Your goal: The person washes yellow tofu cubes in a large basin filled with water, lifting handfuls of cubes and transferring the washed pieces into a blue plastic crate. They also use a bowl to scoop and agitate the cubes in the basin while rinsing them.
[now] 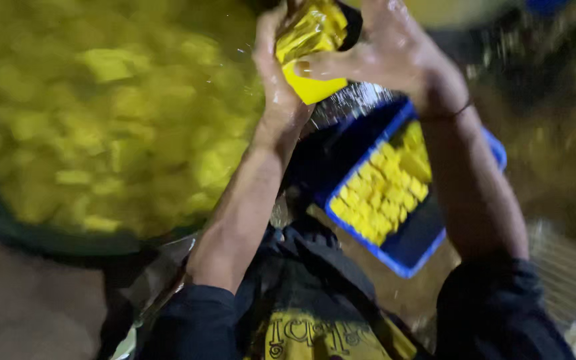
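Both my hands are raised at the top of the head view, wet and close together. My left hand (pixel 276 73) and my right hand (pixel 388 50) both grip a clear plastic bag (pixel 311 37) with a yellow block inside it. The bag's lower yellow corner (pixel 311 90) hangs between my palms. Below my hands sits a blue tray (pixel 411 250) with rows of several yellow blocks (pixel 385 190) in it. My dark sleeves show at the bottom.
A large dark-rimmed vat (pixel 8 230) filled with yellow liquid and many floating yellow blocks (pixel 101 120) takes up the left side. Crinkled clear plastic (pixel 351 103) lies by the tray. A woven surface (pixel 568 267) shows at the right.
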